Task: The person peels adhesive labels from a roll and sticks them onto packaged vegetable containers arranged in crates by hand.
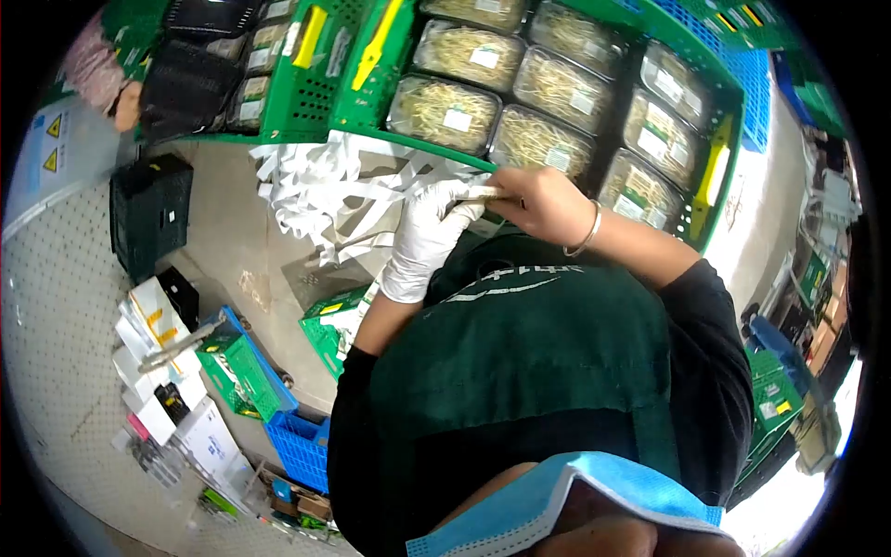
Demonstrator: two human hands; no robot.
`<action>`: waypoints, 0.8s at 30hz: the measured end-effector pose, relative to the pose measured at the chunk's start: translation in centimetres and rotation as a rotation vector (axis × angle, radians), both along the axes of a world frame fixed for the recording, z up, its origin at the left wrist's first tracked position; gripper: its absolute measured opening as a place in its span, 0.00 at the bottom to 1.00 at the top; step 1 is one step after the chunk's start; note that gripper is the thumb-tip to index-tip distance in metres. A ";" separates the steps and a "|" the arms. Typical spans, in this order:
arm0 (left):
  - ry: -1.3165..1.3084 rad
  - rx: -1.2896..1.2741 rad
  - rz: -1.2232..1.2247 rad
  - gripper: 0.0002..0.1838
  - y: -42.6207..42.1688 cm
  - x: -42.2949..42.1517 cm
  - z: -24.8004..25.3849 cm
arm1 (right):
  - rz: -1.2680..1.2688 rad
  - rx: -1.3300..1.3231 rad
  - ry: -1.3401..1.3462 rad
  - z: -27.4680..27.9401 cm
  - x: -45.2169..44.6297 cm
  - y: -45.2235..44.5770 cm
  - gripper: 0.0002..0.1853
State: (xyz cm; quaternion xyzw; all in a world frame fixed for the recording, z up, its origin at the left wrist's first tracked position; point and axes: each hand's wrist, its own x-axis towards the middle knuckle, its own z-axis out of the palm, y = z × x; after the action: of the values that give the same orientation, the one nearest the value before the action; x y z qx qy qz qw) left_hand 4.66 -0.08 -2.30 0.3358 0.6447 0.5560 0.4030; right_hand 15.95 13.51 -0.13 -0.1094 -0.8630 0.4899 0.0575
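My left hand [429,237], in a white glove, and my bare right hand [549,206], with a bracelet at the wrist, meet in front of my dark green apron [548,357]. The fingers of both are closed on a small, pale, flat-edged item [489,193], mostly covered by them; its kind is unclear. Just beyond them is a green crate [408,141] with yellow handles. Inside it lie several clear-topped trays of bean sprouts [445,113], with white labels on their lids. A tangle of white paper strips [311,190] hangs left of my gloved hand.
Another green crate [302,102] with packed trays adjoins on the left, near a person's hand [128,107]. A black crate [150,213], white boxes [158,325] and a blue crate [299,446] stand lower left. More green crates [768,408] are at the right.
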 end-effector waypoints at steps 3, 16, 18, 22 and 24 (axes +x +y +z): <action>-0.038 -0.183 0.105 0.07 -2.9 -2.8 -0.3 | -0.043 0.170 0.097 -0.4 -3.7 0.6 0.06; -0.490 -0.233 0.531 0.08 -11.9 -11.5 1.6 | -0.133 0.761 -0.590 -14.0 -16.7 3.3 0.22; -0.568 -0.194 0.469 0.09 -10.9 -11.5 1.9 | -0.147 0.462 -0.796 -10.1 -17.0 4.9 0.34; -0.528 -0.089 0.233 0.10 -7.9 -10.5 0.6 | 0.112 -0.670 -0.165 -3.2 -13.9 2.6 0.28; -0.366 -0.207 0.024 0.10 -6.8 -11.1 0.6 | 0.257 -0.484 -0.028 -2.2 -13.0 1.3 0.22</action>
State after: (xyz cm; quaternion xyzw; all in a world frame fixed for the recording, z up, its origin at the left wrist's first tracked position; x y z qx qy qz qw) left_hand -6.42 -6.89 -1.68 0.1782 0.6184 0.5434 0.5390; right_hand 2.95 14.77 -2.31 -0.0163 -0.7283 0.6835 -0.0451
